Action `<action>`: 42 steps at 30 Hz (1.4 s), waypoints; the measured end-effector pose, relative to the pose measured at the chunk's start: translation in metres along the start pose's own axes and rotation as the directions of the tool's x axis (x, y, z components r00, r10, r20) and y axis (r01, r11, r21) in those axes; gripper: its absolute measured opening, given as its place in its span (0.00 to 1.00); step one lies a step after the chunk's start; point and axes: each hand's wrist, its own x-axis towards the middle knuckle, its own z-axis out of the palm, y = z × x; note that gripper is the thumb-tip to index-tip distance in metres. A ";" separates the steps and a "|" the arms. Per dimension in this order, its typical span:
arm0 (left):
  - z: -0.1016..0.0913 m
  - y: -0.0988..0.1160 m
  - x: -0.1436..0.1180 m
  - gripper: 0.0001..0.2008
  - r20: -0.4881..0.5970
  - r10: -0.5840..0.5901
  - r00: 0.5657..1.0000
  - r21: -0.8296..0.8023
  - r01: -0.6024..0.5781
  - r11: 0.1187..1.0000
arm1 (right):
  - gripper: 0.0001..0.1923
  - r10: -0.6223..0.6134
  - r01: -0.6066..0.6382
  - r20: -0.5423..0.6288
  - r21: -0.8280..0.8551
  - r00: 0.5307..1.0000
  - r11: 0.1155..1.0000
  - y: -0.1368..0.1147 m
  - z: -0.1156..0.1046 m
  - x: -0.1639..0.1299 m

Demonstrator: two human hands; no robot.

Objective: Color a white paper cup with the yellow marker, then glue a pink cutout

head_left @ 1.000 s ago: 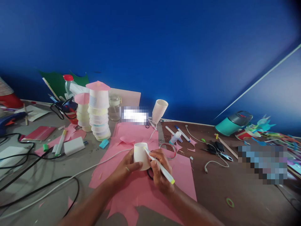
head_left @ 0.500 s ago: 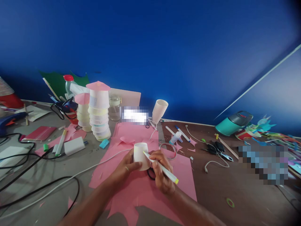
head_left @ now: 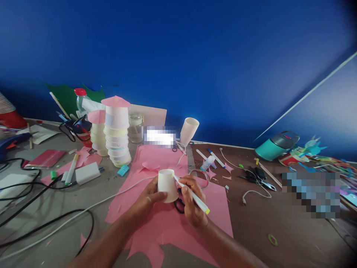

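The white paper cup (head_left: 167,190) is in your left hand (head_left: 152,193), narrow end up, above the pink paper (head_left: 214,208). Your left thumb and fingers grip its side. Your right hand (head_left: 193,201) holds 1 white marker (head_left: 198,199) with a yellow end; its tip is at the cup's upper edge. Ahead and to your left stand 1 tall cup tower (head_left: 116,124) and 1 shorter cup tower (head_left: 98,136), each topped in pink. A nested cup stack (head_left: 189,132) tilts near the blue wall (head_left: 178,67).
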 end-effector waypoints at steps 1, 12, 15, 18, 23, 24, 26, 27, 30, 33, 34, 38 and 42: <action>0.000 0.000 0.000 0.24 0.000 0.001 1.000 -0.004 -0.001 1.000 | 0.10 0.004 -0.004 -0.004 -0.002 1.000 1.000 0.001 0.000 0.000; 0.001 0.004 -0.001 0.25 0.017 -0.017 1.000 -0.056 0.018 0.998 | 0.12 0.115 -0.114 -0.019 0.044 0.993 0.992 0.010 0.002 0.000; 0.001 0.004 -0.001 0.24 0.023 0.000 1.000 -0.055 0.002 0.998 | 0.11 0.123 -0.122 -0.020 0.068 0.992 0.990 0.011 0.002 -0.001; 0.001 0.004 -0.001 0.22 0.017 0.027 0.999 -0.047 -0.026 0.999 | 0.11 0.121 -0.119 -0.022 0.083 0.992 0.989 0.010 0.002 -0.002; 0.002 0.004 0.000 0.15 -0.005 0.066 0.998 -0.018 -0.066 0.998 | 0.09 0.039 -0.038 -0.004 0.055 0.999 0.998 0.002 0.001 -0.006; 0.002 0.004 0.000 0.13 -0.012 0.065 0.998 -0.025 -0.065 0.998 | 0.09 0.009 -0.010 0.021 0.048 1.000 0.999 0.000 0.001 -0.007; 0.003 0.004 0.000 0.12 -0.022 0.049 0.999 -0.049 -0.051 0.998 | 0.09 -0.041 0.038 0.067 0.044 0.997 0.998 -0.004 0.001 -0.007; 0.003 0.004 0.000 0.12 -0.028 0.037 0.999 -0.061 -0.039 0.997 | 0.09 -0.060 0.056 0.082 0.045 0.995 0.997 -0.005 0.001 -0.007; 0.004 0.005 -0.001 0.17 -0.035 0.012 0.999 -0.086 -0.015 0.996 | 0.09 -0.096 0.092 0.104 0.047 0.990 0.995 -0.007 0.001 -0.006; 0.005 0.006 -0.002 0.20 -0.028 0.013 1.000 -0.081 -0.015 0.997 | 0.09 -0.108 0.104 0.119 0.040 0.987 0.994 -0.008 0.001 -0.004; 0.006 0.007 -0.002 0.21 -0.029 0.015 0.999 -0.079 -0.017 0.997 | 0.09 -0.109 0.105 0.122 0.036 0.987 0.994 -0.008 0.002 -0.004; 0.008 0.009 -0.002 0.21 -0.030 0.020 0.999 -0.082 -0.023 0.996 | 0.09 -0.102 0.100 0.128 0.028 0.986 0.995 -0.007 0.002 -0.006; 0.006 0.007 -0.001 0.20 -0.037 0.017 0.999 -0.061 -0.019 0.998 | 0.09 -0.023 0.020 0.089 0.042 0.996 0.999 -0.003 0.002 -0.009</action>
